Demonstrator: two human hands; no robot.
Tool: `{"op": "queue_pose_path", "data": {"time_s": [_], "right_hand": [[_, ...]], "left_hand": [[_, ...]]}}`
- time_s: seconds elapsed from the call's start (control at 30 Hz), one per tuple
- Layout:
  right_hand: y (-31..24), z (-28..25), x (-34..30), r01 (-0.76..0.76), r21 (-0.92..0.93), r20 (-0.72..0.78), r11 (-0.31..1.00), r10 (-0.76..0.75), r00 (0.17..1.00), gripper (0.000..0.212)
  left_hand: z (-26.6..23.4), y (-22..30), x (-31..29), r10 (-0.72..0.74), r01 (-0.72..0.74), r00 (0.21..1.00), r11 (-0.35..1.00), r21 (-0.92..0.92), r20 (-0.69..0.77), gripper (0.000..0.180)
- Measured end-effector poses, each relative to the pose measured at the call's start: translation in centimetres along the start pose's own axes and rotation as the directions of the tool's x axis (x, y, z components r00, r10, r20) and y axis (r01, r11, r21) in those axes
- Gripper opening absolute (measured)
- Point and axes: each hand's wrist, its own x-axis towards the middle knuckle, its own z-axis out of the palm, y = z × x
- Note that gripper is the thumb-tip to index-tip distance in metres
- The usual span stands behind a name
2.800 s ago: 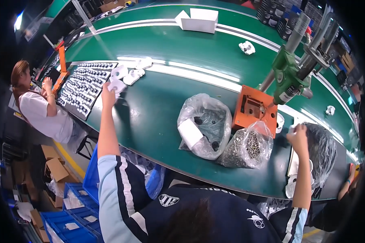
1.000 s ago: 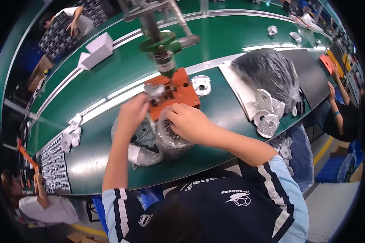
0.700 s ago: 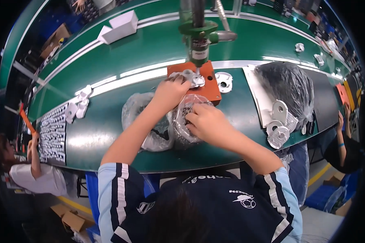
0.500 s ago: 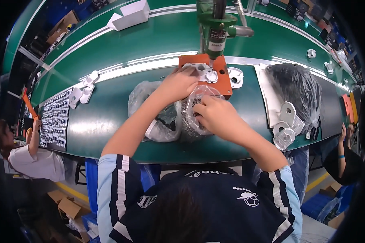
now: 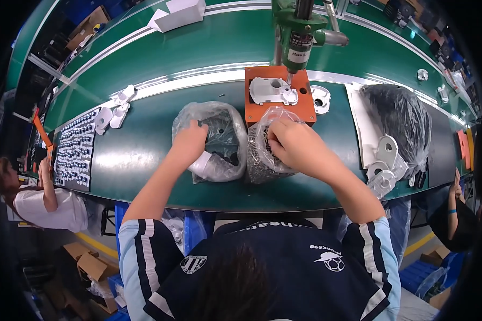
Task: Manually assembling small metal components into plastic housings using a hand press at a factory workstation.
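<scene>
My left hand [image 5: 190, 141] is at the left rim of a clear plastic bag [image 5: 236, 115] with small black pieces inside. Its fingers are bent together at the bag's mouth, and anything between them is hidden. My right hand [image 5: 290, 140] reaches into a second clear bag [image 5: 262, 170], filled with small metal parts that look like screws. Its fingers are closed, what they grip too small to make out. Behind the bags a white plastic housing [image 5: 263, 92] lies on an orange fixture block [image 5: 256, 113]. Over it stands the vertical tool of a green bench machine [image 5: 301, 40].
Right of the block lies another white housing [image 5: 320, 100]. Farther right are a large dark plastic-wrapped bundle [image 5: 399, 120] and several white parts [image 5: 384, 160]. At left are white pieces [image 5: 112, 115] and a tray of small parts [image 5: 76, 152]. Co-workers sit at both sides.
My left hand has left the white housing on the block and come back to the left bag. My right hand stays in the bag of metal parts. The whole view has shifted slightly.
</scene>
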Motion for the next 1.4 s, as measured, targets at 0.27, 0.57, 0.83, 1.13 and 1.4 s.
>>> {"op": "queue_pose_path", "data": {"time_s": [0.27,0.57,0.83,1.13,1.4], "right_hand": [[-0.2,-1.8,0.1,-0.037,0.296,-0.043,0.954,0.052,0.998,0.012],[1.5,-4.6,-1.6,-0.225,0.656,0.085,0.721,0.226,0.970,0.009],[4.1,-7.1,-1.8,-0.374,0.760,0.225,0.531,0.325,0.919,0.010],[11.8,-7.1,1.5,-0.459,0.733,0.247,0.503,0.432,0.868,0.006],[13.9,-6.6,3.8,-0.507,0.755,0.357,0.416,0.387,0.850,0.005]], "left_hand": [[-1.4,0.0,0.7,0.067,-0.072,0.997,0.991,-0.112,-0.048,0.010],[-5.9,2.4,4.2,0.057,0.037,0.997,0.256,-0.966,0.053,0.012],[-7.0,6.0,10.3,0.148,-0.003,0.989,0.141,-0.990,0.018,0.022],[-8.4,9.1,18.6,0.301,-0.094,0.934,0.724,-0.683,0.191,0.018],[-7.4,10.8,20.3,0.401,-0.026,0.835,0.714,-0.700,0.377,0.019]]}}
